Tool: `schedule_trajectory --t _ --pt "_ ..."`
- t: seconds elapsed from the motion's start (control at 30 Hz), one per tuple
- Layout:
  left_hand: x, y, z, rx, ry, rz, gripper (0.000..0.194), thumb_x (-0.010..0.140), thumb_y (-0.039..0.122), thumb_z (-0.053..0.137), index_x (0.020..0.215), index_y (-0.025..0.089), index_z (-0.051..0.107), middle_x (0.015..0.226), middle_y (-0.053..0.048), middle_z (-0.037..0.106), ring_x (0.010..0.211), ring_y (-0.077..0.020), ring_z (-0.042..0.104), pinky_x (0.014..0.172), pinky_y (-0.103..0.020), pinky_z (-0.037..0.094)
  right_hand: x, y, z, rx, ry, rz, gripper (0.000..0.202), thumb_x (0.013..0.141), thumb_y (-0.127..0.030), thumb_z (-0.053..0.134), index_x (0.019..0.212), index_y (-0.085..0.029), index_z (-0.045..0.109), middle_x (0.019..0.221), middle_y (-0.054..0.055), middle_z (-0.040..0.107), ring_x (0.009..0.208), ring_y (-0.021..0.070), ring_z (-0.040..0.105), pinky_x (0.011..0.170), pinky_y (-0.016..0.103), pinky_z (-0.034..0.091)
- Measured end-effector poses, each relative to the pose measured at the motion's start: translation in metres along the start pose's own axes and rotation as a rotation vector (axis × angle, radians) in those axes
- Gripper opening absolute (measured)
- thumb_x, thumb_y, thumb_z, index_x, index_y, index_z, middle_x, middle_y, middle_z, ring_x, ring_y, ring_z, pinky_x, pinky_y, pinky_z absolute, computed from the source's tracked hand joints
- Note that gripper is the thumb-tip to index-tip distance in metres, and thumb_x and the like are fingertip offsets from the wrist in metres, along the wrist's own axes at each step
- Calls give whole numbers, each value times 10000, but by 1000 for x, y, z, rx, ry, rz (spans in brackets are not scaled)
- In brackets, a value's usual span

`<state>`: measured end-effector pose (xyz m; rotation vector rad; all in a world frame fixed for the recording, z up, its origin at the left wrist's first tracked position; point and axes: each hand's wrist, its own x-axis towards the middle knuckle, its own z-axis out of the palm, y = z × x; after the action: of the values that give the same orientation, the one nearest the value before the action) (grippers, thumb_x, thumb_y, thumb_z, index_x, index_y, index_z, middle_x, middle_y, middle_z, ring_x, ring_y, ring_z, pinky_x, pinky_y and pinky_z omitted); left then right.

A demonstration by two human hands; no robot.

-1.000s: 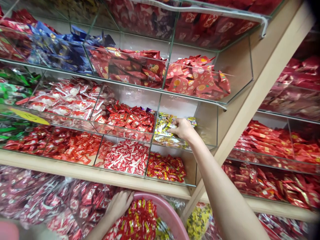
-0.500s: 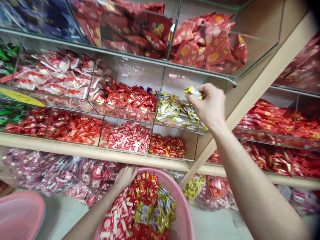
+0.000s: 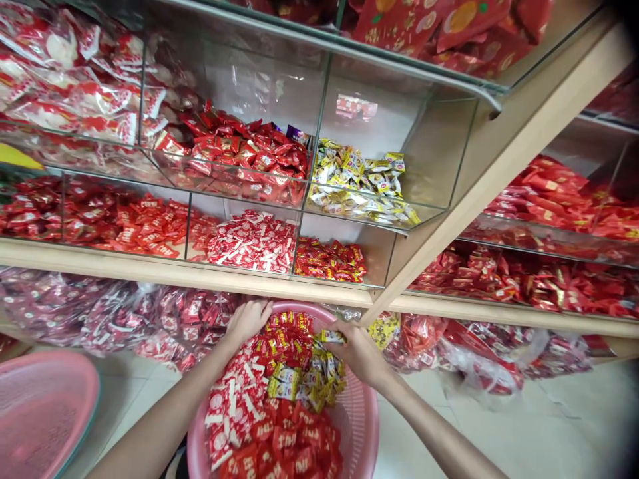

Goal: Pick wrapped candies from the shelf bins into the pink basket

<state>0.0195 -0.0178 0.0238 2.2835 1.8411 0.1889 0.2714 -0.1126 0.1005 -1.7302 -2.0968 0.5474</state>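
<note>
A pink plastic basket [image 3: 363, 426] holds wrapped candies sorted by kind: red-and-white ones [image 3: 230, 407] at the left, red-and-yellow ones [image 3: 285, 338] at the back, yellow ones [image 3: 305, 384] at the right and larger red ones [image 3: 287, 442] in front. My left hand [image 3: 249, 320] is closed over the basket's far left rim. Just inside the right rim is my right hand [image 3: 355, 347], its fingers pinching a yellow-wrapped candy [image 3: 332, 336] above the other yellow ones.
Clear-fronted shelf bins hold yellow candies [image 3: 357, 176], red candies [image 3: 249, 146] and red-and-white candies [image 3: 253, 238]. A wooden shelf edge [image 3: 164, 271] runs just behind the basket. Bagged candies [image 3: 117, 322] lie beneath it. Another pink basket [image 3: 47, 399] stands on the floor at the left.
My right hand has come down from the yellow candy bin to the basket with a yellow candy in its fingers. My left hand has stayed on the rim. The view has tilted down.
</note>
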Motion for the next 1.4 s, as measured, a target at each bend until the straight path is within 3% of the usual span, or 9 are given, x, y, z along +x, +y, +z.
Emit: schedule_trajectory --t 0.1,0.3,0.57,0.83,0.97,1.17,1.4 --pt "0 0 1 4 2 -3 529 915 453 181 986 174 625 890 -101 667 828 -216 628 752 -292 430 0 12 11 -106 -11 38 216 791 -310 518 967 -235 618 851 46 628 885 208 560 730 278 406" --pt "1 -1 2 13 9 4 537 916 453 172 956 172 628 872 -106 667 821 -232 629 752 -313 434 6 15 13 -382 14 37 186 834 -268 467 963 -199 583 862 81 643 930 235 528 731 288 377" --pt "1 0 3 20 16 4 518 918 446 182 955 178 623 876 -97 670 820 -218 632 754 -304 431 15 8 49 -657 -26 -68 197 800 -83 432 927 -139 572 869 131 641 923 271 507 743 353 356" --pt "0 0 2 25 19 3 525 916 442 187 943 169 634 876 -104 673 836 -223 636 753 -294 438 18 14 73 -792 -9 -149 237 758 -20 428 909 -120 581 819 122 607 853 273 501 696 363 358" --pt "0 1 2 32 21 2 517 913 433 188 938 178 638 861 -102 679 808 -225 644 733 -298 449 16 18 79 -788 -10 -157 262 760 -16 443 967 -114 570 900 126 585 855 257 505 694 356 370" --pt "0 0 2 46 39 28 517 914 424 172 907 188 632 837 -94 682 789 -238 649 715 -322 461 18 14 71 -685 -6 -86 213 800 -61 458 955 -137 582 955 112 580 877 229 526 726 329 364" --pt "1 0 3 47 50 44 509 912 426 173 895 189 624 833 -93 680 768 -245 650 694 -334 468 9 22 29 -320 159 77 195 844 -294 499 986 -210 602 891 40 602 850 180 523 708 269 332"
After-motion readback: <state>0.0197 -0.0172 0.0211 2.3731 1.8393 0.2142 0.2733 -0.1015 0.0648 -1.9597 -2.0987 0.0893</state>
